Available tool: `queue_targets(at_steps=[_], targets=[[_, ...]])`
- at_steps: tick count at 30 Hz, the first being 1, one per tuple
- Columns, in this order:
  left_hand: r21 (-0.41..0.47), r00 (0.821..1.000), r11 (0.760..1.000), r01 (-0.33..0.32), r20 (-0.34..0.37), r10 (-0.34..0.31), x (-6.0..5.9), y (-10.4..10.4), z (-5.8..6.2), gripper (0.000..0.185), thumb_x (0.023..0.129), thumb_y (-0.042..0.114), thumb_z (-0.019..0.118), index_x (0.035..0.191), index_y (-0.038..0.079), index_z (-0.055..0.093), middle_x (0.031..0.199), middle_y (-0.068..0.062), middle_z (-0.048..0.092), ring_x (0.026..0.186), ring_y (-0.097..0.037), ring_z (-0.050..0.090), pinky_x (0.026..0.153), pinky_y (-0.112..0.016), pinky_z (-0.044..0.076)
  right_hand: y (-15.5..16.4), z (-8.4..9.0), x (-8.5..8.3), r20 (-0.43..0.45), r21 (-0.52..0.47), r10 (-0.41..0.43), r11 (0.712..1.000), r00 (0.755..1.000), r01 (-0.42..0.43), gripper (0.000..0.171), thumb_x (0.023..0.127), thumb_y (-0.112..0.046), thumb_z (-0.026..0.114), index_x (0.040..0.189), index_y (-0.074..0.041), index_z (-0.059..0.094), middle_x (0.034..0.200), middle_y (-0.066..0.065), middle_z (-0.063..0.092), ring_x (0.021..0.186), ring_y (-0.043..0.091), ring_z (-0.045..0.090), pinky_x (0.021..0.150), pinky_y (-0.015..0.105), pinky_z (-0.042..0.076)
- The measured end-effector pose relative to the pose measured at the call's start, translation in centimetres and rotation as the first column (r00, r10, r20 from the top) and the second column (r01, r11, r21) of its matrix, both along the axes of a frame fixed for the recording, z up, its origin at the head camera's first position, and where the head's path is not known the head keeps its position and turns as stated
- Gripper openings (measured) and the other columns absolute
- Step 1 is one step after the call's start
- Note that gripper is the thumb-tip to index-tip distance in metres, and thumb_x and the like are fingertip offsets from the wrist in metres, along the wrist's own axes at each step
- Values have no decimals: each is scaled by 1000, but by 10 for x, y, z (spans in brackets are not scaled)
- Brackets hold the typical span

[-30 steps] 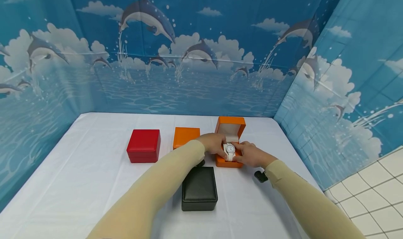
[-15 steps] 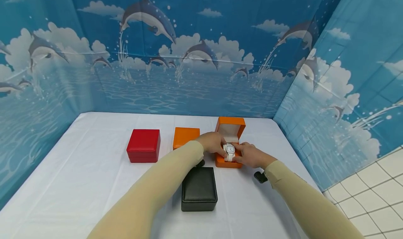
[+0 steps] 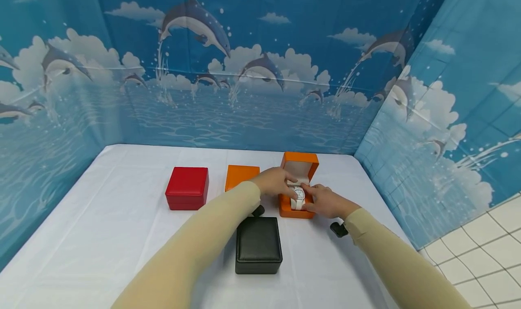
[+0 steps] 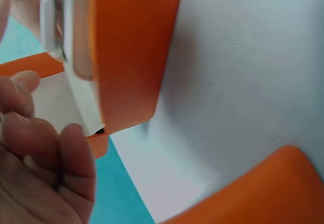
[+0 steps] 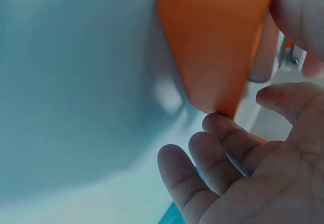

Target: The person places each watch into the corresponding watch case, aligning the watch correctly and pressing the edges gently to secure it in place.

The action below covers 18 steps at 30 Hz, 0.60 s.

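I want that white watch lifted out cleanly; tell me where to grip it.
Pinch the white watch by the two edges of its case, coming from above. It lies face up in the open orange box, whose raised lid blocks the far side.

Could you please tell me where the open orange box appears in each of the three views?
Head: open orange box right of centre, lid raised, between both hands.
Left wrist: its orange wall fills the upper left.
Right wrist: its orange corner at upper centre.
Shared landmark: the white watch in the box.
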<state>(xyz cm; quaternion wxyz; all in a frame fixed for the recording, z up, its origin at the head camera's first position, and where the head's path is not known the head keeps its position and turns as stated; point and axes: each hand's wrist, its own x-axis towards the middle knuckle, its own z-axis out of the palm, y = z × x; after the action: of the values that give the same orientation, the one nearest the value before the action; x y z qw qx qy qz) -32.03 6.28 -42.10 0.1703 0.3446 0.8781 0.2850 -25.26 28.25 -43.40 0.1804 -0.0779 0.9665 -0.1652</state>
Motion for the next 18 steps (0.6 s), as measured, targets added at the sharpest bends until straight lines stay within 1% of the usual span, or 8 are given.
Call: queue_targets(at_steps=[3,4,6,8,10,12,15,18], targets=[[98,999,994,40,21,-43,1,-6,8,61,90,41,84,145,19,66,75,-4,66,65,-14,54,60,-26,44,2,13,0,12,9,-19,1000,1000,18,89,101,-48,68,168,-12,22,162,33,34,140,49,47,114,66,44],[132,998,990,56,22,-60,2,-7,12,61,91,39,84,145,18,66,73,-6,63,62,-15,51,58,-27,41,4,19,0,10,13,-24,1000,1000,24,87,102,-48,67,168,-10,24,161,33,37,138,48,50,112,64,46],[201,997,977,73,12,-77,6,-12,20,59,92,36,84,145,19,66,72,0,58,63,-14,50,57,-25,39,9,31,-1,-8,16,-35,999,999,36,79,105,-44,63,165,-4,31,155,32,47,131,45,58,107,60,52],[267,997,961,72,-16,-70,9,-16,28,58,92,36,84,145,20,66,75,1,59,65,-14,51,58,-24,40,13,44,-2,-42,16,-51,999,998,52,67,107,-43,60,156,0,47,144,29,59,119,39,65,97,54,58],[347,999,937,39,-48,-24,11,-19,35,56,93,36,83,144,20,66,76,0,60,65,-15,52,58,-25,40,18,56,-4,-93,0,-83,997,992,83,57,109,-42,56,144,2,59,132,26,67,108,35,67,88,49,59],[423,995,906,-20,-78,58,12,-22,41,54,94,38,80,144,21,66,80,-1,61,67,-18,53,59,-26,40,20,65,-7,-151,-47,-137,990,979,132,53,110,-43,52,136,2,64,128,25,68,106,36,66,87,49,58],[479,976,868,-133,-89,199,12,-23,48,57,97,44,76,148,23,61,94,-3,62,75,-24,56,62,-31,43,19,76,-12,-220,-151,-207,973,953,176,59,112,-48,45,147,-1,55,140,27,60,121,44,61,95,57,56],[414,955,883,-223,-89,283,10,-21,50,67,98,54,71,156,26,52,118,-5,62,97,-24,61,76,-35,52,15,78,-19,-234,-215,-220,961,947,171,67,113,-52,36,163,-8,37,157,28,47,135,48,54,106,62,51]])
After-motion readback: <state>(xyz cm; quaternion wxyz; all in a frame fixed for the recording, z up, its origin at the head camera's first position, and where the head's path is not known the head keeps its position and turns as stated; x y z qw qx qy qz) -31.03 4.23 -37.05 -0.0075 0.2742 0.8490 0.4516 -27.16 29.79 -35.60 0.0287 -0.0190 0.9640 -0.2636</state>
